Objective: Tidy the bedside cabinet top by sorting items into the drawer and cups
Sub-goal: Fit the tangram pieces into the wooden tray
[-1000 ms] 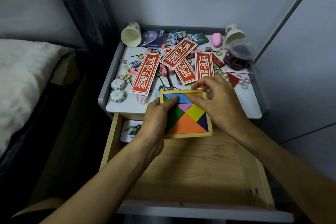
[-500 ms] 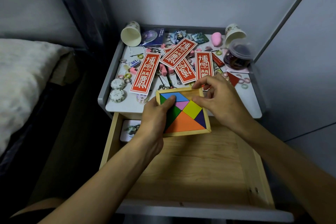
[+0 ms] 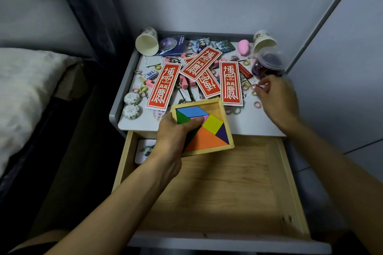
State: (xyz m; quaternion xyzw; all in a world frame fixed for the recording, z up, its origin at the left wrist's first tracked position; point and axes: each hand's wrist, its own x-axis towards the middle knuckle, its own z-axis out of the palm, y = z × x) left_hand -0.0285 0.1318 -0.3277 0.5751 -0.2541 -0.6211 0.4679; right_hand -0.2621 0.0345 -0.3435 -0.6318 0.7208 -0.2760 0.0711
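1. Two hands, both mine, are above a cluttered bedside cabinet top (image 3: pixel 248 125) and its open drawer (image 3: pixel 217 184).
2. My left hand (image 3: pixel 174 132) grips the wooden tangram puzzle (image 3: pixel 209 128) by its left edge, thumb across the coloured pieces, tilted over the cabinet's front edge.
3. My right hand (image 3: pixel 277 99) curls beside small rings (image 3: pixel 257 104) at right; blurred, so I cannot tell whether it holds one.

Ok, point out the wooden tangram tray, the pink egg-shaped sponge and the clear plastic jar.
wooden tangram tray (image 3: pixel 214 108): head view, bare floor, far corner.
pink egg-shaped sponge (image 3: pixel 244 47): head view, its middle.
clear plastic jar (image 3: pixel 269 58): head view, its lid.
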